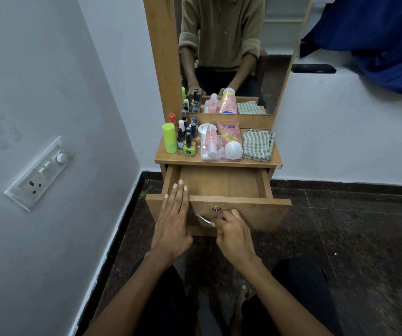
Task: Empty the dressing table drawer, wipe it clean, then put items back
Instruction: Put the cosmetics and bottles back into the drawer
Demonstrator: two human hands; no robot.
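pulled-out brown wooden drawer (221,184): bare inside | left hand (173,215): flat, fingers spread on front edge | right hand (234,232): curled round silver metal handle (204,220) | checked cloth (258,144) (folded): on desk (168,156)

Both forearms bare, reaching fwd from bottom of frame, converging toward drawer (219,183) front. Left hand (173,221): flat, palm down, fingers straight & together, laid over the front edge near its left corner, fingertips (181,182) just past the edge over the inside. Wrist straight. Right hand (234,232): knuckles up, fingers curled tight round the metal handle (204,220) on the drawer face, approx centre, below the lock. Wrist slightly bent inward. Hands near each other, not touching. Knees in dark trousers either side at bottom.
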